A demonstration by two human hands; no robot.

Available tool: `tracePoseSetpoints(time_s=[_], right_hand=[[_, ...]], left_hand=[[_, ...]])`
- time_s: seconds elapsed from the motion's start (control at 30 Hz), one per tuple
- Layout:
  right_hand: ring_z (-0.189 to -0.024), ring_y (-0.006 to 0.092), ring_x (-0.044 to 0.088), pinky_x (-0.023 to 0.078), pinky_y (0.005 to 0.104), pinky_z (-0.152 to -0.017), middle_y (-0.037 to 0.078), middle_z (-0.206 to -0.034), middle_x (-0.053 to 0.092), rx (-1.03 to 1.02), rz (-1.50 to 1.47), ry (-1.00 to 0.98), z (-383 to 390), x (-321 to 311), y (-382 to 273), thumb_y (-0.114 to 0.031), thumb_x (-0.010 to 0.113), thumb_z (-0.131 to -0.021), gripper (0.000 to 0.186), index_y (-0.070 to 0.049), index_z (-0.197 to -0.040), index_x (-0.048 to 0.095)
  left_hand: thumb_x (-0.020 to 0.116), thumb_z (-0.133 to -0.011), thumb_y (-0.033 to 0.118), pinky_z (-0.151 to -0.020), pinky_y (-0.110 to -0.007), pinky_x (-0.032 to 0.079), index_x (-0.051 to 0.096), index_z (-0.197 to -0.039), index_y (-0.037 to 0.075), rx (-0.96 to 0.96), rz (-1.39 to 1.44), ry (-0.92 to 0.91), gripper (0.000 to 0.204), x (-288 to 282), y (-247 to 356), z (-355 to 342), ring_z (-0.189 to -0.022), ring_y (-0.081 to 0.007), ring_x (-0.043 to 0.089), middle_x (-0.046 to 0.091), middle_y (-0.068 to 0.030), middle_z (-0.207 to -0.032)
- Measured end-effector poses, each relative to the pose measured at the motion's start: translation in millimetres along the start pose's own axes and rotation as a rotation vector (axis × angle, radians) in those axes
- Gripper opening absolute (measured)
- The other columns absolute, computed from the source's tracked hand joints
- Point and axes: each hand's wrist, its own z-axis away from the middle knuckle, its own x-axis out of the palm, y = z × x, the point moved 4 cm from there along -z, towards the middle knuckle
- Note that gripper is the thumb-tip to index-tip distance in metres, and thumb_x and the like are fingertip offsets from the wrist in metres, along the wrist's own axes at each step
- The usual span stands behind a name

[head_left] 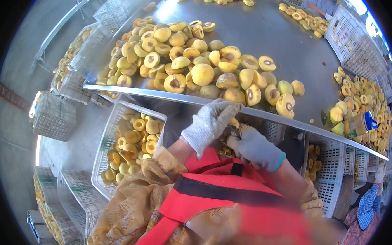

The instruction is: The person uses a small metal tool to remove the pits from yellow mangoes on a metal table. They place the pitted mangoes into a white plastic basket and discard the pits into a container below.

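At the table point(307, 74)'s near edge, I see the left hand point(211, 123) apparently pinching a yellow fruit piece point(234, 122), best held steady, the right hand point(259, 148) close beside, its grip unclear.

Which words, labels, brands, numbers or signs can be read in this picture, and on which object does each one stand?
No text can be read clearly.
White plastic crate, upper right: reddish markings, too small and blurred to read.
Blue-lidded jar: no legible wording.
Left glove and right glove: no lettering visible.
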Motion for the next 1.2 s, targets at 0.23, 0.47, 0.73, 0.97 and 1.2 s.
tracePoseSetpoints(time_s=[0.23,0.47,0.73,0.97,1.2], right_hand=[[-0.067,0.0391,0.066,0.052,0.0482,-0.059,0.022,-0.073,0.065,-0.449,0.951,0.111,-11.0,26.0,34.4,-0.023,0.059,-0.086,0.027,0.001,-0.098,0.054],[-0.082,0.0422,0.065,0.051,0.0509,-0.072,0.029,-0.088,0.065,-0.312,0.659,0.265,-17.6,-31.1,77.0,-0.030,0.053,-0.090,0.038,0.002,-0.108,0.054],[-0.085,0.0331,0.062,0.048,0.0382,-0.078,0.021,-0.088,0.063,-0.264,0.219,0.069,-16.8,-7.1,59.0,-0.034,0.053,-0.091,0.039,0.001,-0.106,0.058],[-0.048,0.0180,0.051,0.041,0.0301,-0.046,0.007,-0.067,0.058,0.191,-0.473,0.034,-13.9,-8.2,93.8,-0.045,0.050,-0.095,0.043,-0.005,-0.082,0.061],[-0.041,0.0126,0.048,0.042,0.0255,-0.041,0.006,-0.065,0.060,-0.013,-0.587,-0.052,-4.7,-9.3,47.8,-0.021,0.056,-0.090,0.015,-0.006,-0.094,0.056]], left_hand=[[0.061,-0.091,0.018,-0.084,-0.034,0.050,0.068,-0.107,0.003,0.140,-0.495,0.140,0.023,-18.2,44.2,5.2,-0.094,-0.0253,0.064,0.065,-0.0140,-0.104],[0.076,-0.075,0.038,-0.084,-0.040,0.053,0.073,-0.101,0.015,-0.297,-1.410,0.092,0.035,-153.3,59.9,90.7,-0.090,-0.0301,0.067,0.071,-0.0107,-0.096],[0.072,-0.077,0.043,-0.088,-0.045,0.049,0.061,-0.123,0.009,-0.194,-1.255,0.395,0.058,-168.5,32.1,-12.4,-0.100,-0.0360,0.064,0.065,-0.0193,-0.109],[0.080,-0.067,0.040,-0.089,-0.045,0.050,0.062,-0.112,0.004,-0.264,-1.335,0.296,0.061,-143.9,-0.7,-56.6,-0.103,-0.0391,0.063,0.062,-0.0242,-0.108],[0.084,-0.065,0.028,-0.088,-0.043,0.050,0.059,-0.113,0.006,-0.266,-1.072,0.272,0.058,-166.5,-23.2,-59.6,-0.103,-0.0390,0.062,0.064,-0.0226,-0.108]])
